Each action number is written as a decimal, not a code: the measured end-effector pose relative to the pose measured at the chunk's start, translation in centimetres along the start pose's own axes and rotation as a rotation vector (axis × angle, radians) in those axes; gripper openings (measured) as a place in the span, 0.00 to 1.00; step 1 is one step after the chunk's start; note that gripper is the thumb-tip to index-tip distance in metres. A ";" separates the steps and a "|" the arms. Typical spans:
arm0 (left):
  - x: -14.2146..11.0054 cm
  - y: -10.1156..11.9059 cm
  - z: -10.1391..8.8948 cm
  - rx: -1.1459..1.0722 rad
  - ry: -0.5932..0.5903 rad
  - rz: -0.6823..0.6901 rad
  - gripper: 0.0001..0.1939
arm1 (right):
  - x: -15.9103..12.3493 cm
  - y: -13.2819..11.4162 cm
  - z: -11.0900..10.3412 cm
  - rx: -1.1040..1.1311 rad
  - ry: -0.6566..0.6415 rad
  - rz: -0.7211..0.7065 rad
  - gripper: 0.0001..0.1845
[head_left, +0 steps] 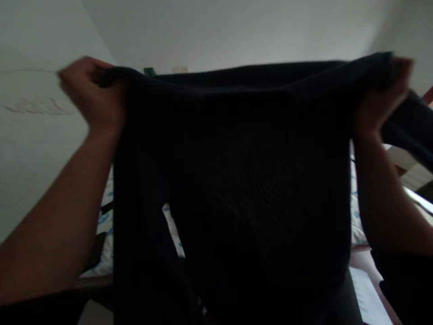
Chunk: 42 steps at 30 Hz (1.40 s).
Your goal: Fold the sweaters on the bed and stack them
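A black long-sleeved top (243, 180) hangs spread out in front of me and fills most of the view. My left hand (93, 90) is closed around its upper left corner. At the upper right corner, my right hand (382, 99) grips the cloth, with some fabric covering the fingers. Between the hands the upper edge sags slightly. A dark length of cloth, seemingly a sleeve (411, 126), stretches out past my right hand. On the left, a narrow gap parts a hanging strip from the body of the top. The lower end runs out of view.
Behind the cloth lies a bed with a white and blue patterned sheet (356, 221), mostly hidden. A dark object (96, 253) rests on it at the left. White paper (370, 295) shows at the lower right. Pale walls (40, 149) rise behind.
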<state>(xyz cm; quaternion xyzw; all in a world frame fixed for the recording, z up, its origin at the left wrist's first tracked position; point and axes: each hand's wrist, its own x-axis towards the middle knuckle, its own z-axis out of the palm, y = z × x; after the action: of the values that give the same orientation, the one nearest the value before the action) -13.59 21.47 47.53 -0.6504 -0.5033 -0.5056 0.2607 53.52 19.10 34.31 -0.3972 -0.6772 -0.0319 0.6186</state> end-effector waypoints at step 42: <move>-44.1 -7.3 -0.9 0.251 -1.293 -0.750 0.21 | -34.1 3.7 4.9 -0.431 -1.195 1.358 0.21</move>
<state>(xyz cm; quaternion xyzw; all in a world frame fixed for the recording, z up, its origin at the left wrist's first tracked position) -19.89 6.03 6.03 -0.5679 -0.7973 -0.0172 -0.2038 48.95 7.29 2.09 -0.7652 -0.4852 0.4217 -0.0338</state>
